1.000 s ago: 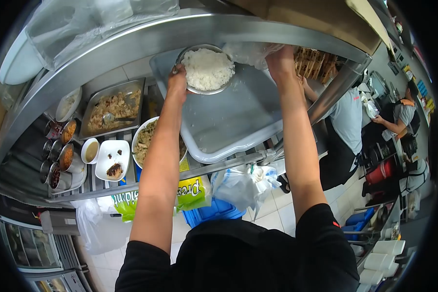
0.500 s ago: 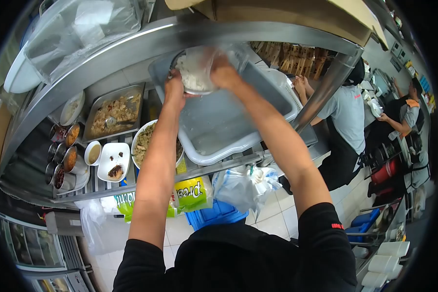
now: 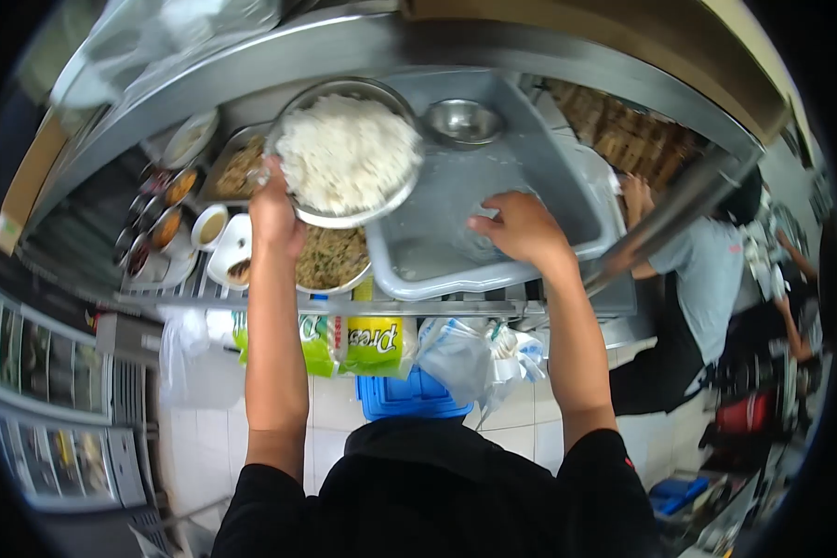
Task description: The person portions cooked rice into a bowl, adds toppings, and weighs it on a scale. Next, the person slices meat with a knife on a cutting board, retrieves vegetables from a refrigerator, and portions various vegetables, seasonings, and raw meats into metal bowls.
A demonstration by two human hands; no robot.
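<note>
Head view, and the left hand (image 3: 274,209) is clamped on the near-left side of a metal bowl (image 3: 330,221), thumb up at the rim. White rice (image 3: 349,153) is heaped high in that bowl, and the whole lot is up over the left edge of a grey tub (image 3: 474,282)! Across to the right hand (image 3: 523,228): it's released, thumb and forefinger apart, poised over the tub's near half. Something clear shows just under those fingers, but it's too blurred to name, and whether they touch it, I can't tell.

Deeper in the tub, near its far wall, sits a small metal bowl (image 3: 463,121). Left of the tub, the desk (image 3: 437,309) is packed: a white bowl of greenish-brown food (image 3: 330,256) right beside the tub, partly covered by the left arm; a metal tray (image 3: 237,167) of brownish food behind the rice bowl; then a white dish (image 3: 228,246), a little cup of tan sauce (image 3: 211,226), and a cluster of metal cups (image 3: 163,223) farther left.

Below the desk's front edge, a green and yellow bag (image 3: 372,344) lies next to a white plastic bag (image 3: 456,358), above a blue bin (image 3: 409,395). Out right, beyond a steel post, a co-worker in a grey shirt (image 3: 702,270) stands close to the desk.
</note>
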